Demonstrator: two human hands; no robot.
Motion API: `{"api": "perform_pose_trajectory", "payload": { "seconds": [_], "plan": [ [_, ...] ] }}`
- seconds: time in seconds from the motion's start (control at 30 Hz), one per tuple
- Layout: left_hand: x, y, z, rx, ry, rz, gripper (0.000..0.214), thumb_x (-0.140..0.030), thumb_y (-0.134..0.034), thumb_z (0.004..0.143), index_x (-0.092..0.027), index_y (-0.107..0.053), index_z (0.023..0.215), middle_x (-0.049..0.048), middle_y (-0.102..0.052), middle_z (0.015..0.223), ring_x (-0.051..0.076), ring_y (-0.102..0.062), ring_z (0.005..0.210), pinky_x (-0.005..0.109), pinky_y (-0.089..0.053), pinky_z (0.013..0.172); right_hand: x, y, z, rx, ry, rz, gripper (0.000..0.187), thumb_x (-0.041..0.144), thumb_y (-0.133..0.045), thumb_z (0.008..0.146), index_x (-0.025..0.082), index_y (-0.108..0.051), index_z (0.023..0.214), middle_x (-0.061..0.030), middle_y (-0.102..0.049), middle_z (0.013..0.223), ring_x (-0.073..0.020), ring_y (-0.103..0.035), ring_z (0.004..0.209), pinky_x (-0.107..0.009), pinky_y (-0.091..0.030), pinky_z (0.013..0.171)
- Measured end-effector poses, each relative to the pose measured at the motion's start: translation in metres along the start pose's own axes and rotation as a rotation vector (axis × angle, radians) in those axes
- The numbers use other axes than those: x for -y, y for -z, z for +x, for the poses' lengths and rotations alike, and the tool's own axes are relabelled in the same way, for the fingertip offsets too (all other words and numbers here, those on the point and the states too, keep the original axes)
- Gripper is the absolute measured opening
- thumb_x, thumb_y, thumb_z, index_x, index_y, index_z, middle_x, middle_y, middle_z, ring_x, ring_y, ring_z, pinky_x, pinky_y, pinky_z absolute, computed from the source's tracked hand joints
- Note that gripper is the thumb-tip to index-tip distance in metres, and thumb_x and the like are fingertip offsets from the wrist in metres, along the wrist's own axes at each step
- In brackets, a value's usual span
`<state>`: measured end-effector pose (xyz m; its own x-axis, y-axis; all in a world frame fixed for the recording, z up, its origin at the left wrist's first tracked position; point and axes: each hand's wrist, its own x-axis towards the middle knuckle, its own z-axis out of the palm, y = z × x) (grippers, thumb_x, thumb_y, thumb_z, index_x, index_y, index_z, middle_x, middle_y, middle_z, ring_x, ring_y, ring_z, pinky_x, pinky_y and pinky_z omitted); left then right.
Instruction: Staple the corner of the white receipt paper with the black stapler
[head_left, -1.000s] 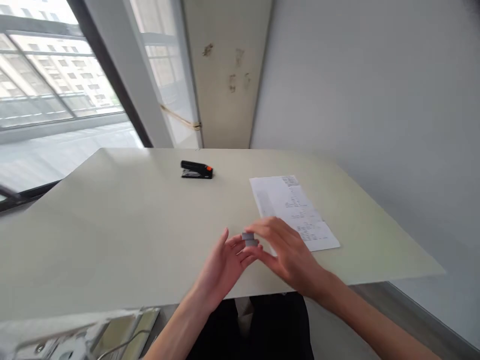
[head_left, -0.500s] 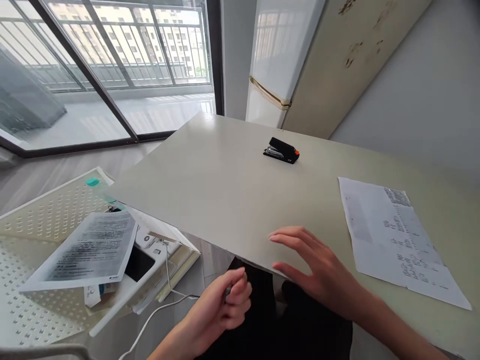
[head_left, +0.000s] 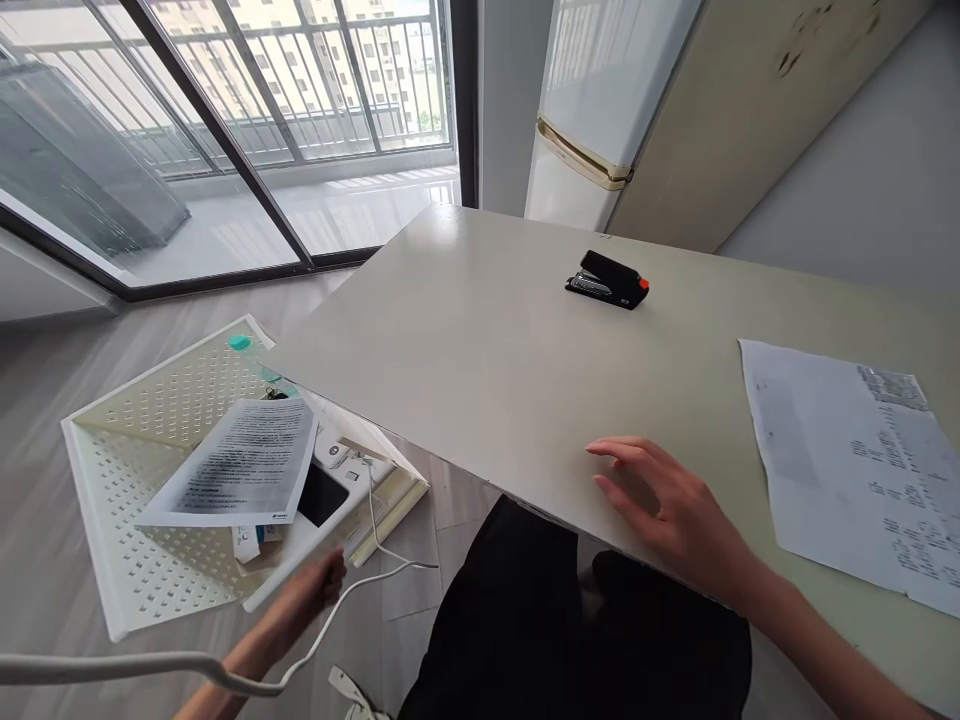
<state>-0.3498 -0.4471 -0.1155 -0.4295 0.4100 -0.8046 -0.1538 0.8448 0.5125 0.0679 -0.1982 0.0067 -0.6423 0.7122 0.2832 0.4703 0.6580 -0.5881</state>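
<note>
My right hand (head_left: 664, 503) lies on the pale table (head_left: 465, 360) near its front edge, fingers spread and holding nothing. My left hand (head_left: 307, 592) is down below the table's left side, at the near edge of a white perforated tray (head_left: 135, 560) on the floor. It is smeared by motion, so its fingers and whatever is in them do not show clearly. A black stapler with an orange end (head_left: 606, 279) sits at the far side of the table. A printed sheet (head_left: 855, 460) lies to the right of my right hand.
The tray holds a printed paper (head_left: 240, 462), a black device, small items and a teal-capped thing (head_left: 239, 342). A white cable (head_left: 375, 565) runs across the floor by my left hand. A white fridge (head_left: 592, 110) and glass balcony doors stand beyond the table.
The view has swung left. My left hand has left the table with a small grey thing and dropped toward the floor tray. My right hand has settled flat on the table.
</note>
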Motion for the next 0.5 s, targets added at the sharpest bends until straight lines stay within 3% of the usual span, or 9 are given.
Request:
{"api": "perform_pose_trajectory", "payload": {
  "seconds": [0.1,0.23,0.4,0.5],
  "plan": [
    [-0.029,0.02,0.028,-0.097,-0.226,0.211,0.055,-0.075,-0.056,0.071,-0.025,-0.033,0.072,-0.0043,-0.039,0.066,0.016,-0.038,0.062,0.028,-0.032,0.06,-0.002,-0.004,-0.001,-0.009,0.0,0.017,0.025,0.025,-0.056,0.106,0.03,-0.061,0.13,-0.007,-0.072,0.121,-0.0244,-0.071,0.109,-0.039,-0.06,0.093],
    [-0.06,0.027,0.071,-0.268,-0.4,0.544,0.038,-0.057,-0.064,0.076,-0.024,-0.045,0.074,0.0022,-0.056,0.072,0.022,-0.054,0.074,0.029,-0.035,0.065,-0.005,-0.009,-0.001,-0.018,0.005,0.042,0.024,0.023,-0.055,0.106,0.03,-0.061,0.128,-0.0063,-0.072,0.12,-0.0237,-0.07,0.109,-0.039,-0.059,0.093],
    [-0.077,0.03,0.11,-0.411,-0.413,0.861,0.029,-0.05,-0.05,0.088,-0.021,-0.054,0.081,0.0102,-0.066,0.077,0.031,-0.066,0.081,0.032,-0.041,0.067,-0.005,-0.01,-0.002,-0.018,0.002,0.06,0.025,0.022,-0.055,0.106,0.03,-0.06,0.128,-0.0059,-0.072,0.119,-0.0235,-0.07,0.109,-0.039,-0.058,0.092],
    [-0.082,0.034,0.12,-0.442,-0.4,1.003,0.036,-0.052,-0.053,0.088,-0.018,-0.061,0.093,0.0165,-0.072,0.093,0.035,-0.069,0.089,0.035,-0.047,0.07,-0.006,-0.009,-0.002,-0.026,-0.004,0.065,0.024,0.021,-0.054,0.106,0.03,-0.061,0.128,-0.0056,-0.073,0.118,-0.0233,-0.07,0.109,-0.039,-0.058,0.092]
  ]
}}
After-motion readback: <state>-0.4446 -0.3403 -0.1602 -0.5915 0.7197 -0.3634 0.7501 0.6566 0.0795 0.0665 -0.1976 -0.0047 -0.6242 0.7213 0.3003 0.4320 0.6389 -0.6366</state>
